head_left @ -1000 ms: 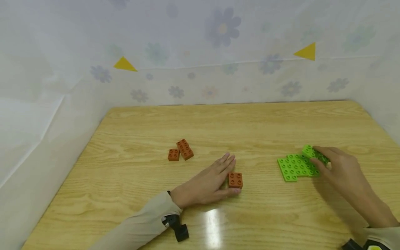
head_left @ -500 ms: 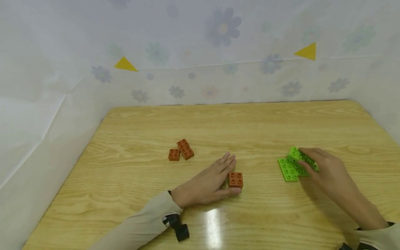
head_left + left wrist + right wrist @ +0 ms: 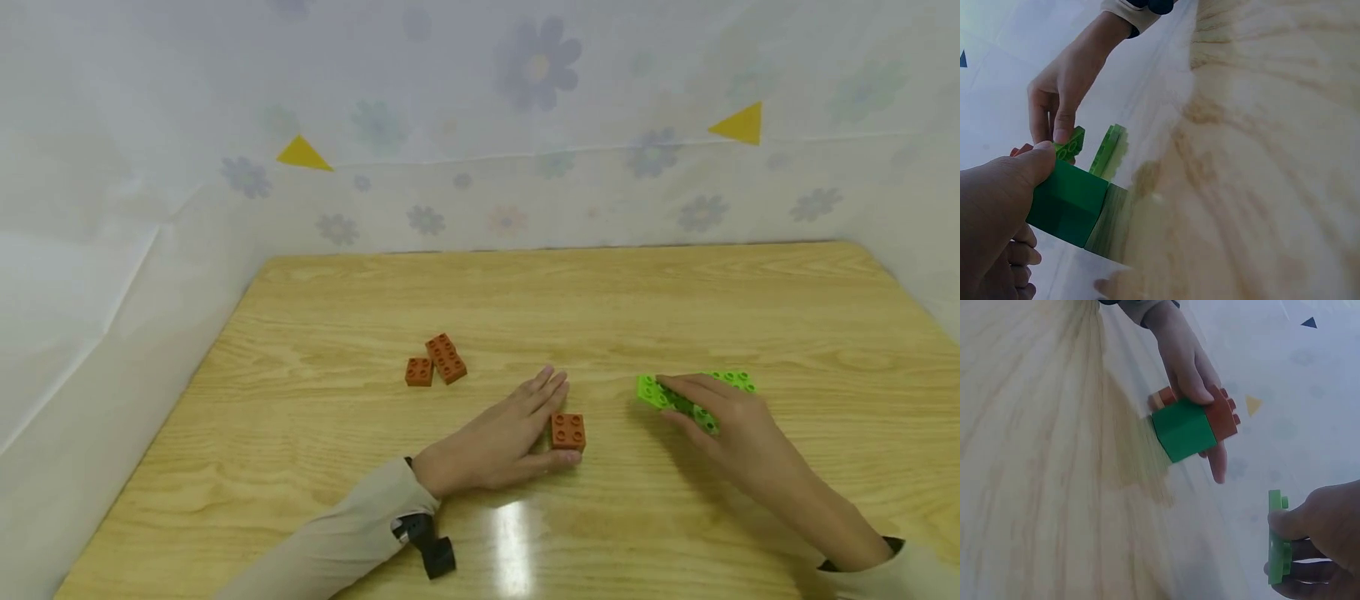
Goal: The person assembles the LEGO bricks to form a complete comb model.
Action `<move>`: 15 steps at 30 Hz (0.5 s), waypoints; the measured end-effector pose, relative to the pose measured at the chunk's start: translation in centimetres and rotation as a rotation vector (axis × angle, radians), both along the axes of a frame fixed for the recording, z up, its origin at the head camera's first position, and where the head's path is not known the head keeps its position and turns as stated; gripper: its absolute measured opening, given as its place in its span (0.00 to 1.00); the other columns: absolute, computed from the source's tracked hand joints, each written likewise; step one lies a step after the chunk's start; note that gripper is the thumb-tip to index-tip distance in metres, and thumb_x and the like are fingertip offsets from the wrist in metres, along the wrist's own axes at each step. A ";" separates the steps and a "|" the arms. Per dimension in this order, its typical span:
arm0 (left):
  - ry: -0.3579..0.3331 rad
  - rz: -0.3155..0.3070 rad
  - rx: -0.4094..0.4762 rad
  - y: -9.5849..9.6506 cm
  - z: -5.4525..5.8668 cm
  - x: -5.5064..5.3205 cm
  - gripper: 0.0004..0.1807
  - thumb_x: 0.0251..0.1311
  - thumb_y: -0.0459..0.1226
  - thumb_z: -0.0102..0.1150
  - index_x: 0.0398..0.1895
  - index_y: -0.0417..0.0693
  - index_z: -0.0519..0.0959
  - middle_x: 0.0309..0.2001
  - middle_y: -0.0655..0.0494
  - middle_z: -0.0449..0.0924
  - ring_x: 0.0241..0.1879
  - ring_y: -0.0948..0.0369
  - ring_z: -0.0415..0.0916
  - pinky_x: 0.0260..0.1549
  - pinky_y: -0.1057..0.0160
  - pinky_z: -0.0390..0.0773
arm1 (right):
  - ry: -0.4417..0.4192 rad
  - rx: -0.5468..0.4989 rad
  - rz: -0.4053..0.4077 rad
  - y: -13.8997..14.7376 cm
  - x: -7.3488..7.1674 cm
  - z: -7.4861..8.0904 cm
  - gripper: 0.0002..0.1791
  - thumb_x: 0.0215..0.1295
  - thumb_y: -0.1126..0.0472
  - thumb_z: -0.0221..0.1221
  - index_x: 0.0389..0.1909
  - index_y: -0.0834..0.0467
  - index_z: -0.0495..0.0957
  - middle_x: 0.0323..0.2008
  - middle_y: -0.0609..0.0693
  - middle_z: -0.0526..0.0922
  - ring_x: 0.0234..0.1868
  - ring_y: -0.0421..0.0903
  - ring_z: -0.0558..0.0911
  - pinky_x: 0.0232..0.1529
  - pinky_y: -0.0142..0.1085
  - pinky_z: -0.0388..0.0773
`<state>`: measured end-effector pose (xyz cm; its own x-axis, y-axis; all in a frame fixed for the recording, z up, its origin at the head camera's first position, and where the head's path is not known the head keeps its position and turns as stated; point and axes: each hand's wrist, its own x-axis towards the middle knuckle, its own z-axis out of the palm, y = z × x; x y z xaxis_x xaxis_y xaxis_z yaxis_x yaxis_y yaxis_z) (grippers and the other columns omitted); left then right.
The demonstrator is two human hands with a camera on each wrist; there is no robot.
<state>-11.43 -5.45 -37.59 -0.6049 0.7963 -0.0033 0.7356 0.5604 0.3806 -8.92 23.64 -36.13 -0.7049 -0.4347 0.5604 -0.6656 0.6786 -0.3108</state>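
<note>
On the table stands a two-coloured stack, a brown toy brick [image 3: 567,431] on top of a larger green toy brick [image 3: 1069,200]. My left hand [image 3: 498,437] holds this stack at its side, thumb along the near face and fingers stretched along the far side. My right hand [image 3: 738,433] pinches a thin light-green studded plate [image 3: 1277,540] by its edges. It hangs tilted above the table, to the right of the stack and apart from it. More light-green plate [image 3: 738,379] lies on the table behind the right hand, which partly hides it.
Farther back on the left, a small square brown brick [image 3: 418,372] lies against a longer brown brick [image 3: 446,358]. The wooden table [image 3: 570,308] ends at a white flowered sheet [image 3: 480,196] hanging behind it, with sheeting on both sides as well.
My right hand has carried the light-green plate leftward, away from over the plate on the table and closer to the stack. The left hand and brown bricks have stayed in place.
</note>
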 end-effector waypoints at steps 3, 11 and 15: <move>-0.001 0.004 -0.005 0.0 0.1 0.1 0.47 0.70 0.62 0.34 0.75 0.35 0.42 0.76 0.43 0.36 0.75 0.53 0.29 0.72 0.58 0.39 | 0.001 -0.035 0.064 -1.3 0.5 0.2 0.25 0.48 0.70 0.71 0.51 0.66 0.80 0.43 0.55 0.84 0.39 0.52 0.85 0.46 0.17 0.74; 0.000 0.009 -0.008 0.0 0.2 0.2 0.47 0.70 0.62 0.35 0.75 0.35 0.43 0.76 0.42 0.37 0.75 0.52 0.30 0.72 0.57 0.39 | 0.017 -0.083 0.193 -4.0 1.3 0.4 0.23 0.68 0.51 0.58 0.53 0.65 0.79 0.48 0.54 0.83 0.43 0.52 0.84 0.52 0.18 0.72; 0.003 0.006 -0.005 0.0 0.1 0.2 0.46 0.70 0.62 0.34 0.75 0.35 0.43 0.76 0.42 0.37 0.75 0.52 0.30 0.73 0.57 0.39 | 0.031 -0.083 0.217 -4.9 1.5 0.3 0.28 0.73 0.44 0.48 0.53 0.65 0.79 0.48 0.54 0.82 0.45 0.51 0.83 0.52 0.19 0.72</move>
<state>-11.21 -5.42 -37.45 -0.6093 0.7929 -0.0056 0.7336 0.5664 0.3756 -7.43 18.77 -35.81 -0.5819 -0.5257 0.6205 -0.8031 0.4915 -0.3368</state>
